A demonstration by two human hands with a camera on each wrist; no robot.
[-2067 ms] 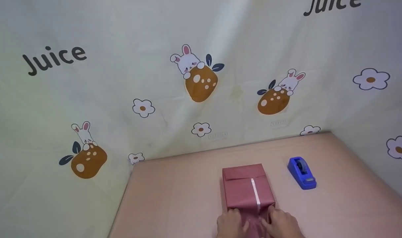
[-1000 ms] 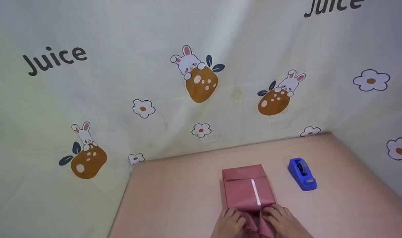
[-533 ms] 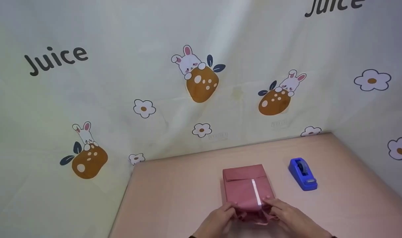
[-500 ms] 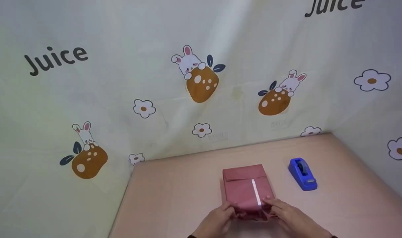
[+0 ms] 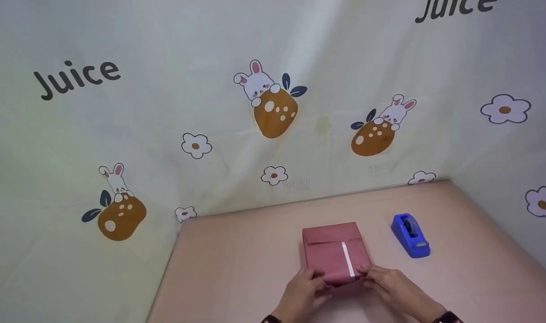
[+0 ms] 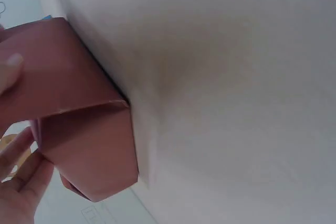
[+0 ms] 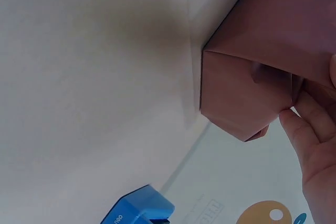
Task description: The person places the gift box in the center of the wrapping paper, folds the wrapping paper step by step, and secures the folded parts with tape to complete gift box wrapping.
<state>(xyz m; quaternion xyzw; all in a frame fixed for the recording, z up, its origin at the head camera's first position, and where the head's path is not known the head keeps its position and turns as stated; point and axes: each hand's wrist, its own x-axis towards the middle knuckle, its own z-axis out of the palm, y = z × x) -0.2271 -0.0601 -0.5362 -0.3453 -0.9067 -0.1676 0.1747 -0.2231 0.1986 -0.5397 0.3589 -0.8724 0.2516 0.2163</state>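
A box wrapped in dark red paper (image 5: 329,258) lies on the table, a white strip of tape (image 5: 347,260) running along its top. At its near left corner my left hand (image 5: 302,291) pinches the wrapping paper, with the thumb on one face and fingers behind a folded flap (image 6: 86,153) in the left wrist view. My right hand (image 5: 391,285) pinches the paper at the near right corner. From the right wrist view, its fingers sit at the edge of a tapered fold (image 7: 241,93), where the paper gapes slightly. The near end is largely hidden by the hands in the head view.
A blue tape dispenser (image 5: 410,235) stands on the pinkish table (image 5: 237,260), right of the box. A pale printed curtain (image 5: 165,103) with rabbits and flowers hangs behind and along the sides of the table.
The loose paper at the near end, earlier stretched toward me and tucked in at its sides, is now folded up against the box. Both hands have swung outward to its near corners.
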